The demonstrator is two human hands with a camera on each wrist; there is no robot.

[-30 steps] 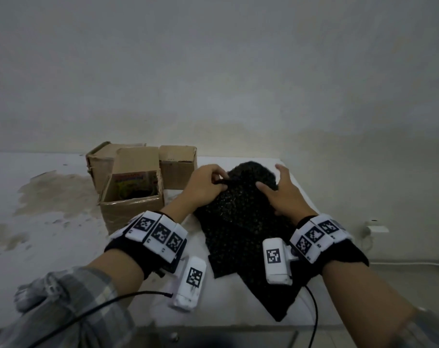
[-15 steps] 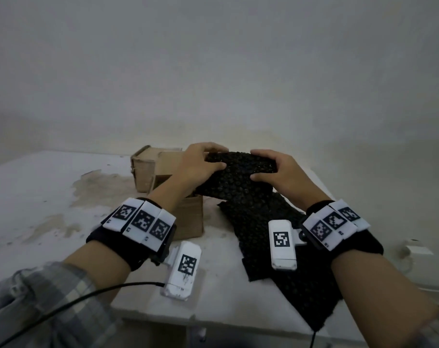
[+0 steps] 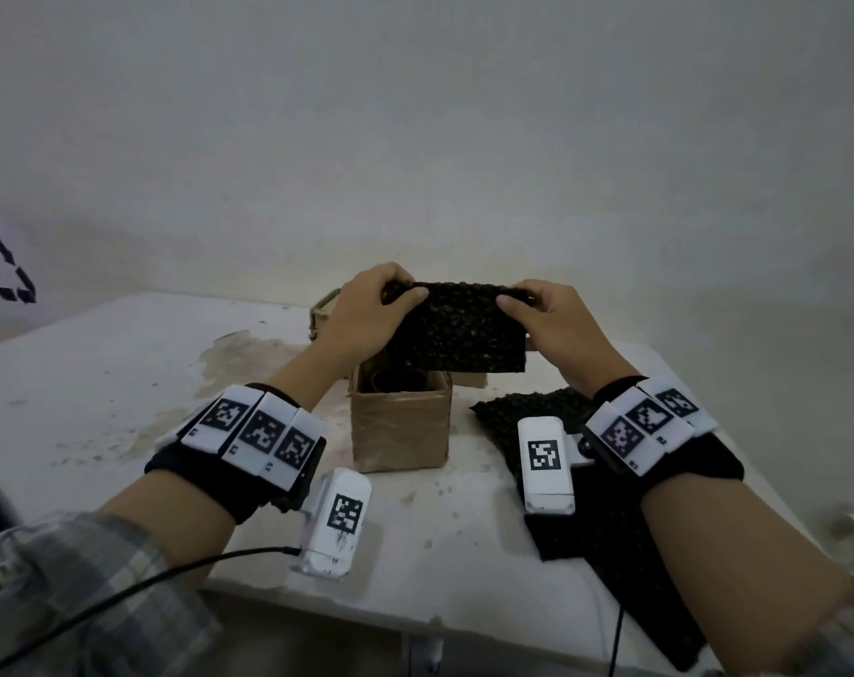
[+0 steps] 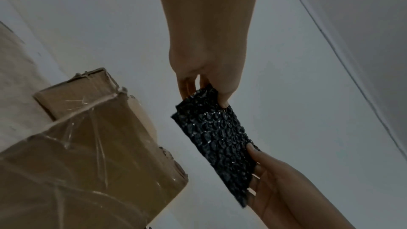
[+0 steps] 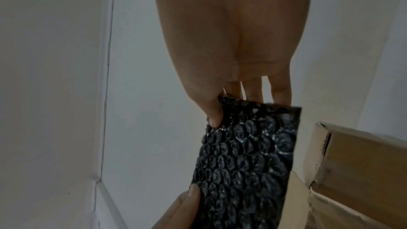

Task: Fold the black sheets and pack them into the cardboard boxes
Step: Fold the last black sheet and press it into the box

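Observation:
A folded black bubble sheet (image 3: 457,334) hangs in the air just above the open cardboard box (image 3: 400,432). My left hand (image 3: 396,296) pinches its upper left corner and my right hand (image 3: 517,300) pinches its upper right corner, thumbs toward me. In the left wrist view the sheet (image 4: 215,137) is stretched between the left hand (image 4: 206,93) and the right hand (image 4: 255,168), beside the taped box (image 4: 88,145). The right wrist view has the sheet (image 5: 244,163) under the right hand's thumb (image 5: 214,119). More black sheets (image 3: 606,539) lie flat at the table's right.
Another cardboard box (image 3: 323,310) stands behind the open one, mostly hidden by my left hand. The white table (image 3: 122,383) is stained at the left. Its front edge is near my forearms, and a wall rises close behind the boxes.
Both hands have lifted the folded sheet off the pile on the right and carried it up and left, over the open box. The view has shifted with them.

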